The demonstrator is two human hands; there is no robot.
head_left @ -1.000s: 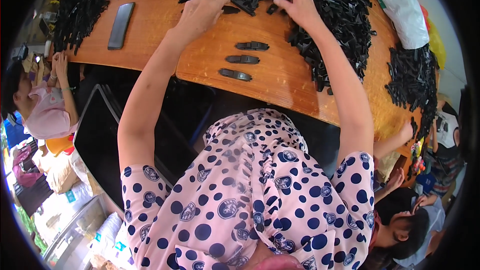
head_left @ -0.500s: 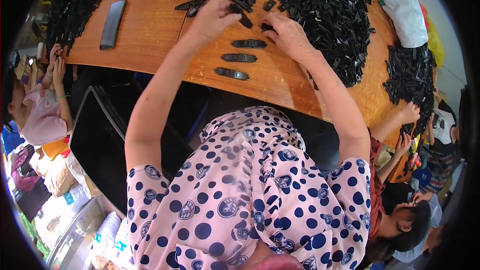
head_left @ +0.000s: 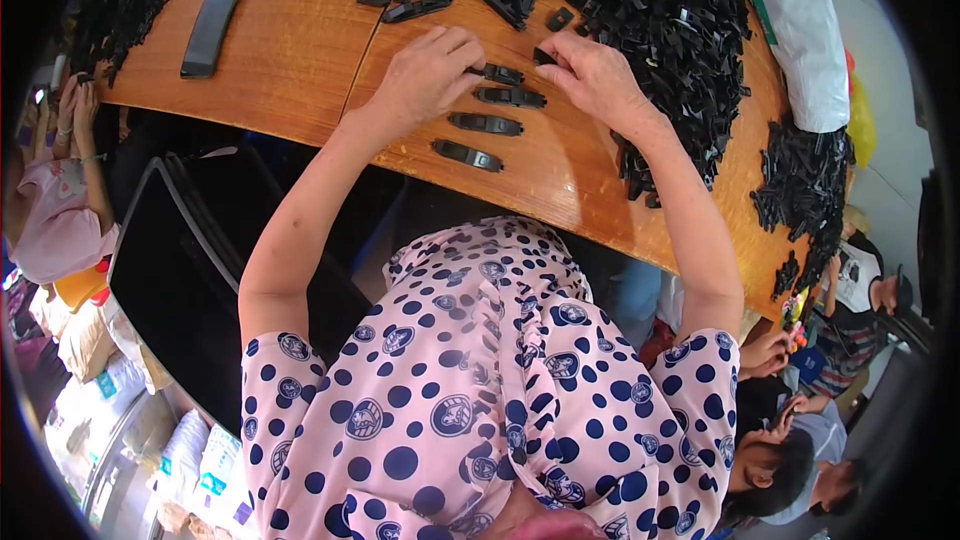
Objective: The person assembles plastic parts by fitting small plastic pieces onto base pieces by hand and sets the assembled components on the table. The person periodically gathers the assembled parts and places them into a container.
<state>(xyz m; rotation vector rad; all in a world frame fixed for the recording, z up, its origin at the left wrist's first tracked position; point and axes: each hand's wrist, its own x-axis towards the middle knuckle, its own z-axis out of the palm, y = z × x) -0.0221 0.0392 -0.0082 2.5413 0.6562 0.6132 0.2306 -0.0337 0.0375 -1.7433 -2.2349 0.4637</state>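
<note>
My left hand (head_left: 430, 75) has its thumb and fingers closed on the left end of a long black plastic part (head_left: 503, 74), at the far end of a short column on the wooden table. Nearer me in that column lie three similar parts: one black part (head_left: 510, 97), a middle part (head_left: 486, 124) and a nearest part (head_left: 467, 154). To the right, my right hand (head_left: 598, 85) pinches a small black plastic piece (head_left: 544, 57), mostly hidden by the fingers. Beyond it sits a loose small black block (head_left: 560, 18).
A big heap of small black pieces (head_left: 668, 60) spreads beside my right hand. Longer black parts (head_left: 420, 8) lie at the far side. A phone (head_left: 215, 25) rests on the table (head_left: 290, 40) at left. A white bag (head_left: 797, 40) stands far right; people sit on both sides.
My left hand has come nearer, bringing the long black part down to the far end of the column. My right hand still pinches its small piece. The view has shifted slightly.
</note>
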